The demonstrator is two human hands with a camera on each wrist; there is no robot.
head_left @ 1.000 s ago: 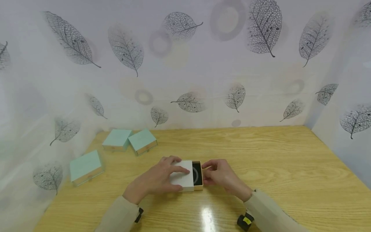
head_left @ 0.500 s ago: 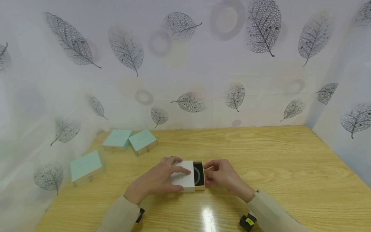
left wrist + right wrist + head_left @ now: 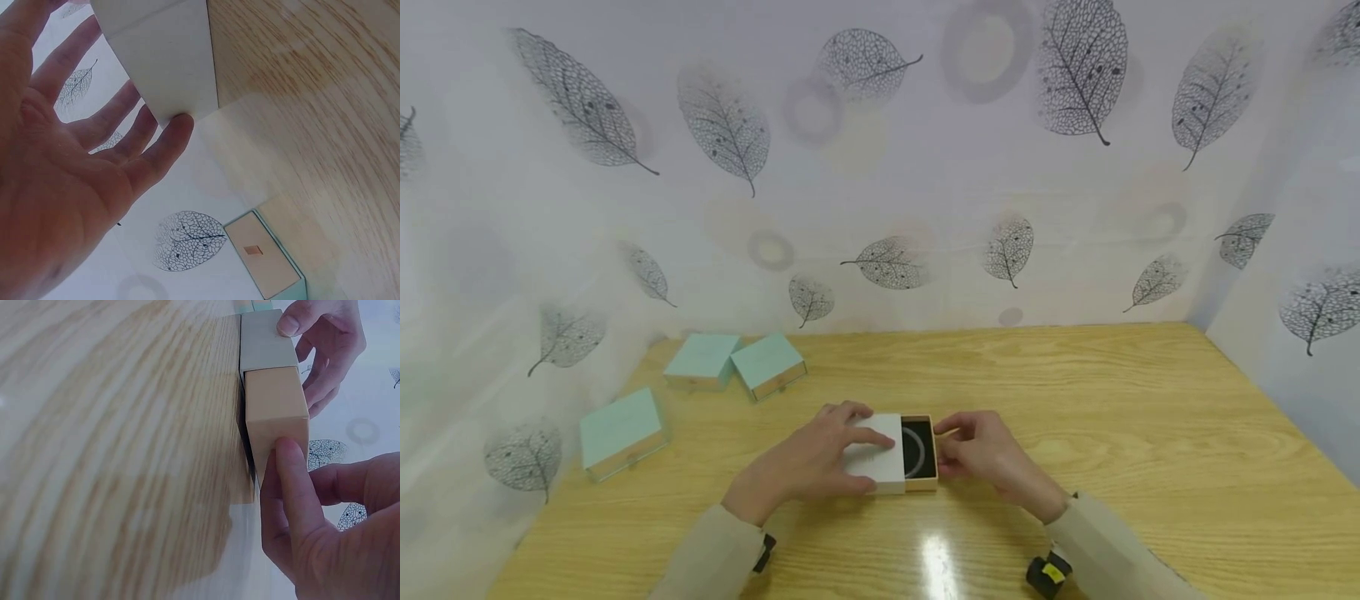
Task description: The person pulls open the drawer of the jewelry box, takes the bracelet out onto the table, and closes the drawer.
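Observation:
A white box sleeve (image 3: 876, 467) lies on the table with its drawer (image 3: 928, 486) partly slid out to the right. Inside the drawer, a grey ring-shaped item (image 3: 917, 454) shows against black lining; the sleeve covers part of it. My left hand (image 3: 812, 458) spans the sleeve, thumb on the near side and fingers over the top and far side. In the left wrist view a fingertip touches the sleeve's corner. My right hand (image 3: 981, 454) grips the drawer's outer end; in the right wrist view the thumb (image 3: 297, 481) presses the peach-coloured end face, fingers curled nearby.
Three mint-green boxes stand at the table's left: a near one (image 3: 623, 433), a back one (image 3: 703, 360) and another back one (image 3: 769, 367) touching or nearly touching it. A leaf-patterned curtain (image 3: 955, 183) borders the wooden table (image 3: 1120, 417).
The drawer has slid a little farther right out of the sleeve, and my right hand has moved right with it. More of the ring shows. My left hand stays on the sleeve.

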